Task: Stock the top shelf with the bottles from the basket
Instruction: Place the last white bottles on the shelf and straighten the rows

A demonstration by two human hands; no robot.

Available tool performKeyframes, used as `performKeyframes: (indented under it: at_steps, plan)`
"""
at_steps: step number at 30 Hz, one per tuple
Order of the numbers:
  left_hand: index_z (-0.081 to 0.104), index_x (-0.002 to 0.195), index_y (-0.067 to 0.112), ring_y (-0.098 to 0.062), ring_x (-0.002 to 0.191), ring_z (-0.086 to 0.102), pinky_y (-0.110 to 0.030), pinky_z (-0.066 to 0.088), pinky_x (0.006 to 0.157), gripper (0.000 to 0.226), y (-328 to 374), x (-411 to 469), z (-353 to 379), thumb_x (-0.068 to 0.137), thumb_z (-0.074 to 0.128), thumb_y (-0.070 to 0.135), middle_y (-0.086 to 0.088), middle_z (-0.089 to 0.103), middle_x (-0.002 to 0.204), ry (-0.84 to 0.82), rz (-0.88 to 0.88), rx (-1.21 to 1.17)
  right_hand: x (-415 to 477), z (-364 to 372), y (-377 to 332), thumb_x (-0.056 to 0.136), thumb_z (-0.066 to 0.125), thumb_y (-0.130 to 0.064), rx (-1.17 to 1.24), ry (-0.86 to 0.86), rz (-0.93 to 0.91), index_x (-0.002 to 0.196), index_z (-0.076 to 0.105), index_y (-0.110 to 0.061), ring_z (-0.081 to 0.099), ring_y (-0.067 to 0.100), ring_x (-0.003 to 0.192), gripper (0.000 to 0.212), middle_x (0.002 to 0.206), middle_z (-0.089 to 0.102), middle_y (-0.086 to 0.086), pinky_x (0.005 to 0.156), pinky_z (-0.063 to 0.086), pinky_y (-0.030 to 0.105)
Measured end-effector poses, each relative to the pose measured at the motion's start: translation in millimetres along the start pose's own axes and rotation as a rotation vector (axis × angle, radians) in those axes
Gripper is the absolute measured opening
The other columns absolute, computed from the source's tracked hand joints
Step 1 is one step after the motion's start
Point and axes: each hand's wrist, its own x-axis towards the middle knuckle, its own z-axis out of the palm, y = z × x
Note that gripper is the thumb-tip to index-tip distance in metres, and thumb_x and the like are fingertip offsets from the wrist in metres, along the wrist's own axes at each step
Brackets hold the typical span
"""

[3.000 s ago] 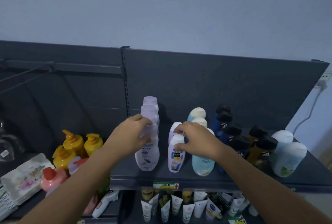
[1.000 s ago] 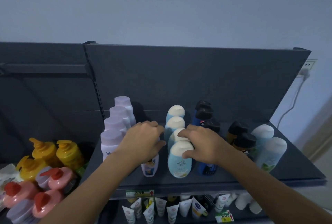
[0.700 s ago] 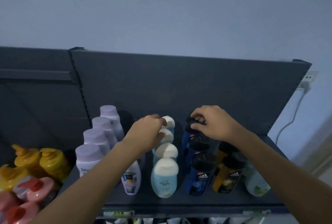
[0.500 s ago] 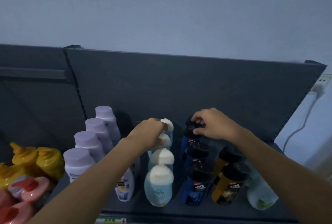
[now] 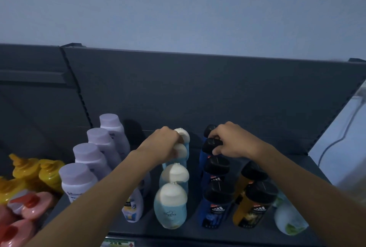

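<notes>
Rows of bottles stand on the dark top shelf (image 5: 190, 231). My left hand (image 5: 161, 146) rests on the white caps at the back of the light blue bottle row (image 5: 174, 197), fingers curled on the second bottle from the back. My right hand (image 5: 232, 141) grips the black cap of a dark blue bottle (image 5: 212, 144) near the back of its row. To the left stand lilac-capped white bottles (image 5: 79, 179), and a small white bottle (image 5: 133, 207) shows under my left forearm. No basket is in view.
Amber bottles with black caps (image 5: 255, 203) and a pale green bottle (image 5: 289, 219) stand at the right. Yellow pump bottles (image 5: 29, 173) and pink red-capped bottles (image 5: 29, 205) crowd the left section. The dark back panel (image 5: 198, 92) rises behind, with a wall cable (image 5: 340, 139) at the right.
Both hands moved from the front bottles to the back of the rows. Over the last half second they hardly shifted; the view tilted slightly.
</notes>
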Motion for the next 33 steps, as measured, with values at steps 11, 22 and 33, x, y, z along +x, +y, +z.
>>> performKeyframes:
  at_steps: [11,22,33]
  plan:
    - [0.054,0.132,0.030,-0.027,0.098,0.060,-0.041,0.053,0.078,0.048,-4,-11,2,0.085,0.064,0.032,-0.002,0.060,0.112,0.082,0.052,0.064,-13,-6,-8,0.080,0.083,-0.031,-0.019,0.030,0.008,0.121,0.068,-0.024,0.067,0.017,0.101,0.044,0.111,0.071,-0.005,0.087,0.057,0.037]
    - [0.067,0.112,0.037,-0.014,0.094,0.061,-0.034,0.054,0.081,0.043,4,-44,-13,0.076,0.070,0.060,0.010,0.065,0.105,-0.048,0.151,-0.043,-48,-8,-31,0.073,0.085,-0.049,0.041,-0.022,-0.066,0.110,0.073,-0.026,0.065,0.000,0.086,0.045,0.093,0.068,-0.015,0.081,0.058,0.028]
    - [0.068,0.112,0.034,-0.019,0.083,0.057,-0.034,0.054,0.071,0.038,9,-49,-12,0.075,0.074,0.026,0.007,0.053,0.091,-0.092,0.180,-0.006,-45,8,-31,0.073,0.085,-0.045,-0.076,-0.005,-0.045,0.089,0.069,-0.024,0.056,0.010,0.075,0.030,0.084,0.056,-0.006,0.057,0.044,0.028]
